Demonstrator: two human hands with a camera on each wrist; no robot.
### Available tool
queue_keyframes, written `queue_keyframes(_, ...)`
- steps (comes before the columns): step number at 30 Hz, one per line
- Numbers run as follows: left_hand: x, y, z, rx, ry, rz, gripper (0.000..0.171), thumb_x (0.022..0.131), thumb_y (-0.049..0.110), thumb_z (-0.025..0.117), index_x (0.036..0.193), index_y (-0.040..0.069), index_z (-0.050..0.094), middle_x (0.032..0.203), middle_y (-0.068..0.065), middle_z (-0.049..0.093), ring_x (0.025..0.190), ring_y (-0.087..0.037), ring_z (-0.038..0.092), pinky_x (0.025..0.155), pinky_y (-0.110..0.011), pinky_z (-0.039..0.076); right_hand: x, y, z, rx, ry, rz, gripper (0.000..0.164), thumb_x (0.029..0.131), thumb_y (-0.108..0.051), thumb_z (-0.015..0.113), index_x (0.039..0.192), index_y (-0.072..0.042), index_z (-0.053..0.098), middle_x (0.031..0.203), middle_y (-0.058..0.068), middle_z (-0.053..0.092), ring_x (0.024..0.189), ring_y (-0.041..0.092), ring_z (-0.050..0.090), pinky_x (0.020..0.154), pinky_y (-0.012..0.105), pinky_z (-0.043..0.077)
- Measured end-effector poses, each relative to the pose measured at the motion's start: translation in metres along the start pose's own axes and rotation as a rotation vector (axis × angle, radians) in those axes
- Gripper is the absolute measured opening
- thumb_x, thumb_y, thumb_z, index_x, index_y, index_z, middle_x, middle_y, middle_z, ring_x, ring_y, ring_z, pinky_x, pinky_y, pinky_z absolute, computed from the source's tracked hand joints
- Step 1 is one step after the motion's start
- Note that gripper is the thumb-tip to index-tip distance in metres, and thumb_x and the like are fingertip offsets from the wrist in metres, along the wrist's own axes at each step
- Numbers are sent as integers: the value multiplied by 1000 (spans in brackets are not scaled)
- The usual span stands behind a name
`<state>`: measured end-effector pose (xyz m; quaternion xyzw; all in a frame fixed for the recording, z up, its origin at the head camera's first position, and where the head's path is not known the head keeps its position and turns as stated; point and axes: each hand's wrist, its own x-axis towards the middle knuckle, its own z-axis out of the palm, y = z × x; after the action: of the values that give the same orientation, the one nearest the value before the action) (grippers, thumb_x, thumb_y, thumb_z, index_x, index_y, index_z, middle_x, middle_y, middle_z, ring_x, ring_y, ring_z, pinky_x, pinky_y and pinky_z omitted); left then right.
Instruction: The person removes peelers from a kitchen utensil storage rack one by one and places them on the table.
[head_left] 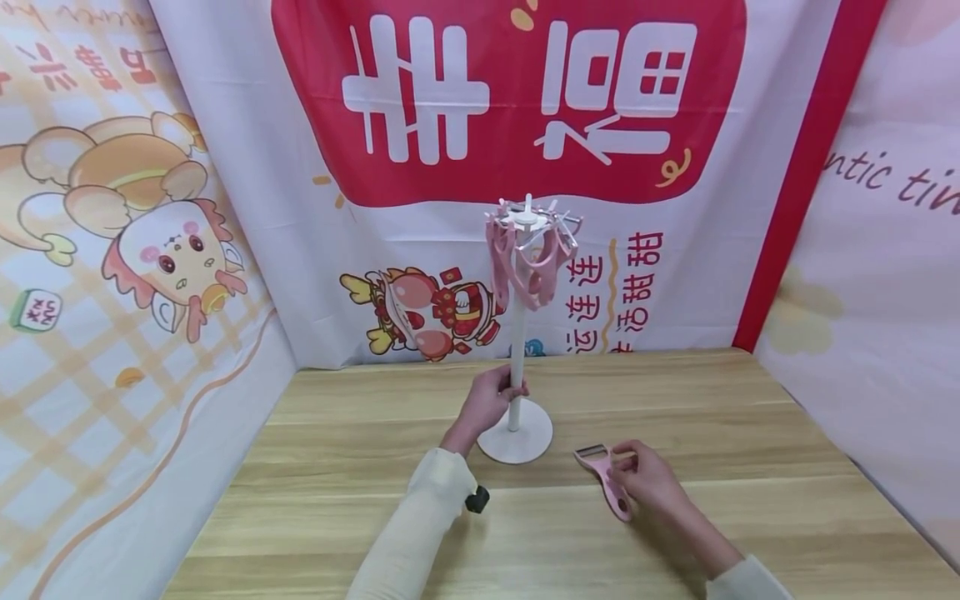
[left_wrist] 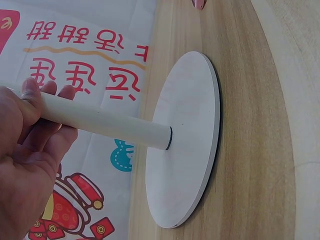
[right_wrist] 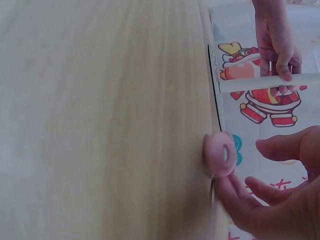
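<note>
A white utensil stand, with a slim pole (head_left: 518, 346) and a round base (head_left: 517, 446), stands upright on the table. My left hand (head_left: 487, 404) grips the pole above the base; the left wrist view shows its fingers and thumb curled round it. Several pink-handled utensils (head_left: 498, 262) hang from the hooks at the top, their lower parts overlapping. To the right of the base lies a pink peeler (head_left: 613, 496) with a metal blade. Against its side is my right hand (head_left: 651, 477), and in the right wrist view the thumb stands apart from the peeler's handle (right_wrist: 218, 156).
The wood-grain table (head_left: 360, 500) reaches back to a printed cloth (head_left: 420, 225) with red and white lettering. Patterned cloths hang at the left and right too. A small black block (head_left: 477, 500) is at the left sleeve's cuff.
</note>
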<state>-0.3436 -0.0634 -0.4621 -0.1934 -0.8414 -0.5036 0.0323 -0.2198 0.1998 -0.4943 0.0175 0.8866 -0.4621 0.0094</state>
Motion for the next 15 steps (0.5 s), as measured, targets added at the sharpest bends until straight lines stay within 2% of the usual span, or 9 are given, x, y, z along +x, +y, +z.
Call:
queue_keyframes(5, 1, 1, -2, 5, -1, -1, 12, 97, 3, 59, 103, 6, 68, 91, -3, 73, 94, -17, 70, 98, -45, 56, -3, -7, -5, -8, 11, -64, 40, 85, -3, 72, 121, 6, 57, 104, 17, 69, 98, 28, 67, 89, 43, 57)
queue_keyframes(11, 0, 2, -2, 5, -12, -17, 13, 98, 3, 58, 104, 6, 68, 92, -2, 72, 96, -17, 69, 99, -45, 56, -3, -26, -12, 5, 44, -162, 34, 88, -1, 69, 120, 3, 59, 108, 18, 69, 104, 31, 67, 86, 31, 57)
queue_keyframes(15, 0, 3, -2, 4, -14, -28, 14, 98, 3, 58, 102, 11, 68, 92, -1, 72, 97, -17, 69, 100, -45, 55, -3, -45, -18, 29, 78, -232, 33, 89, -1, 68, 120, 2, 60, 110, 18, 70, 106, 32, 68, 87, 29, 58)
